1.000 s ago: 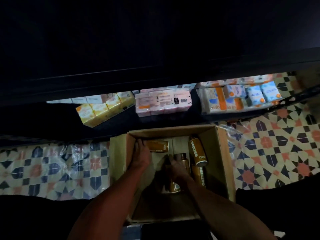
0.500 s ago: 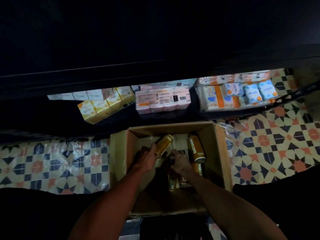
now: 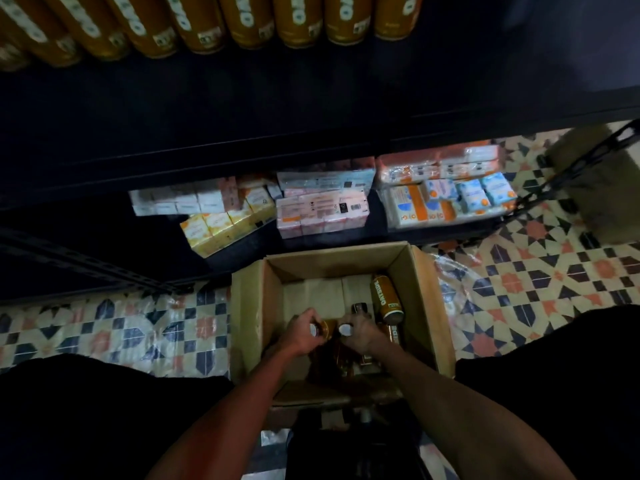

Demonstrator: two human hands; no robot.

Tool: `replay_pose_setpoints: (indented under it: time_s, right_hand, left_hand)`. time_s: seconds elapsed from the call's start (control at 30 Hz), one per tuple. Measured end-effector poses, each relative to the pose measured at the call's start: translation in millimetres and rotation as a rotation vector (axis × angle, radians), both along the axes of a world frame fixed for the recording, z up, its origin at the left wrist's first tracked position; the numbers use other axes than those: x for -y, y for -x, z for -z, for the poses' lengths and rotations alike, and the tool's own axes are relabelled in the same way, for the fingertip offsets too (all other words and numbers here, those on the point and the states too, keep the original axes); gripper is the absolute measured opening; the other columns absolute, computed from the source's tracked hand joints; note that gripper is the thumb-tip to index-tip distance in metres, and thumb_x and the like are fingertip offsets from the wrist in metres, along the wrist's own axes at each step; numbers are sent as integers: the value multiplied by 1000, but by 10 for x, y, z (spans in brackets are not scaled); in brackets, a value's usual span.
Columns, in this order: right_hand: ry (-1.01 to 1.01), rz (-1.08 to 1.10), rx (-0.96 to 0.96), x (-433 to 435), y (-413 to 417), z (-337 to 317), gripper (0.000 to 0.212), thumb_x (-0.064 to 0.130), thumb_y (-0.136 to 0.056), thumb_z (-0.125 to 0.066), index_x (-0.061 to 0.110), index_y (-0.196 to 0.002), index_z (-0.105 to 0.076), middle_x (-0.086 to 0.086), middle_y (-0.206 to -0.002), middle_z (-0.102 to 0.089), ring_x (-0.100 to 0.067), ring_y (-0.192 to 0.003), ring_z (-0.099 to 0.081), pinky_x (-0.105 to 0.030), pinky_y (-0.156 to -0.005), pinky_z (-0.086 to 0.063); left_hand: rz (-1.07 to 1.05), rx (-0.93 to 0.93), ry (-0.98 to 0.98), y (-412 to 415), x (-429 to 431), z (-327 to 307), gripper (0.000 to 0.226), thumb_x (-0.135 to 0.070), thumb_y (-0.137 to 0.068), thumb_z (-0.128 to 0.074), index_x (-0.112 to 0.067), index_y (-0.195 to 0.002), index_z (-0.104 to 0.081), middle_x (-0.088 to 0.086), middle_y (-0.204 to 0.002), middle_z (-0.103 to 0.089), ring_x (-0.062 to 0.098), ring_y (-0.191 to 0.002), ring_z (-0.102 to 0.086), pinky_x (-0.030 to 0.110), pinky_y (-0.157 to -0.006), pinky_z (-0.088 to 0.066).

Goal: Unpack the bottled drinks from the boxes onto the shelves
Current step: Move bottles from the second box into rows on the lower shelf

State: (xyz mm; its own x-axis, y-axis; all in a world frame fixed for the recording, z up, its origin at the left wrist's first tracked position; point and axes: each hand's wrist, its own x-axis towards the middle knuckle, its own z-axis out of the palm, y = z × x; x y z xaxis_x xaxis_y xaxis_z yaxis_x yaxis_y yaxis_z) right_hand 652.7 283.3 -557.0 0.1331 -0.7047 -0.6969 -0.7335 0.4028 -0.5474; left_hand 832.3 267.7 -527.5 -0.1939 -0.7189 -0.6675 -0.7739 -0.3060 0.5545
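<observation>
Amber bottles [image 3: 326, 329] in the brown cardboard box [image 3: 426, 289] are gripped by left hand [image 3: 302, 334] and right hand [image 3: 362, 336], now upright, no longer tilted.

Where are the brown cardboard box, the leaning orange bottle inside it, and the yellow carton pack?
Brown cardboard box [image 3: 247, 306]: head view, on its left flap.
Leaning orange bottle [image 3: 386, 299]: head view, on its labelled side.
Yellow carton pack [image 3: 221, 230]: head view, on its top face.
</observation>
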Motion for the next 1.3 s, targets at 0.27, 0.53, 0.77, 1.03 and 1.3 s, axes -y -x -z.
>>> replay_pose_setpoints:
  time_s: [0.27, 0.53, 0.77, 1.03, 1.3]
  right_hand:
    - [31, -97, -62, -240, -29, -114, 23, 16, -89, -71, 17, -112, -69, -13, -125, -63, -29, -114, -61, -35, -96, -52]
    - [36, -10, -133, -293, -111, -155, 50, 7, -88, -71, 24, -133, -58, -6, -136, -57, -26, -124, -55, -39, -104, -50]
    - [48, -9, -164, -371, -195, -205, 45, 9, -89, -70, 24, -130, -61, -6, -127, -63, -23, -117, -59, -37, -100, -52]
    - [216, -74, -84, -204, -5, -660, 40, 18, -77, -74, 20, -117, -72, -6, -117, -72, -22, -108, -66, -30, -92, -54]
    - [365, -84, 16, 132, 143, -1420, 51, 30, -64, -75, 39, -113, -69, 14, -109, -71, -4, -106, -63, -30, -96, -54]
  left_hand:
    - [158, 113, 64, 162, -172, -112, 18, -24, -83, -70, -20, -95, -58, 5, -105, -65, 22, -88, -61, 23, -63, -39]
    - [306, 157, 62, 140, -348, -15, 38, -39, -90, -64, -19, -122, -55, 10, -124, -55, 30, -108, -59, 33, -85, -47]
    - [313, 173, 169, 143, -372, -83, 23, -25, -86, -69, -17, -107, -64, 5, -118, -50, 26, -102, -57, 41, -93, -48]
    - [237, 13, 222, -1, -183, -401, 18, -29, -66, -72, -17, -76, -62, -2, -79, -65, 17, -73, -64, 36, -63, -53]
    - [299, -14, 355, -137, 285, -1257, 33, -27, -69, -82, -25, -100, -73, -12, -94, -70, 2, -83, -64, 19, -68, -51]
